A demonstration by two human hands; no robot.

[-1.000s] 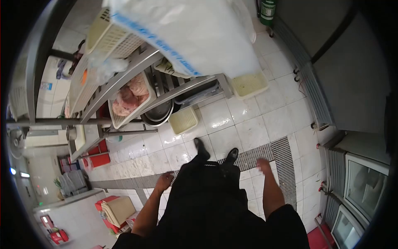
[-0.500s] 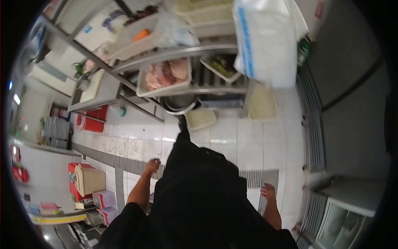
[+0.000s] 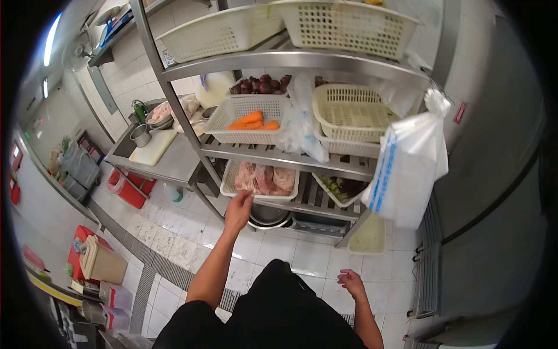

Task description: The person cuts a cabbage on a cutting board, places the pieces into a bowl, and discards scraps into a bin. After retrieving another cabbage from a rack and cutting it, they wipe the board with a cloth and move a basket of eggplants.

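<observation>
My left hand point(image 3: 239, 210) reaches to the front edge of a white basket point(image 3: 228, 187) on the lower shelf. Large pieces of raw meat point(image 3: 265, 179) lie in that basket. The fingertips overlap the rim, and whether they grip it cannot be made out. My right hand point(image 3: 351, 282) hangs over the tiled floor, empty, its fingers apart. To the right of the meat is a basket of dark green vegetables point(image 3: 343, 187). Above, on the middle shelf, a basket holds carrots point(image 3: 254, 121), with dark red round vegetables point(image 3: 264, 85) behind it.
The metal rack point(image 3: 290, 60) stands straight ahead, with a white plastic bag point(image 3: 405, 168) hanging at its right. A metal table point(image 3: 174, 159) with a cutting board point(image 3: 153, 148) is on the left. A pale tray point(image 3: 367, 235) sits on the floor below.
The rack is nearer and seen more from the front. My left hand has moved forward and up to the meat basket. My right hand has stayed low, with its fingers more spread.
</observation>
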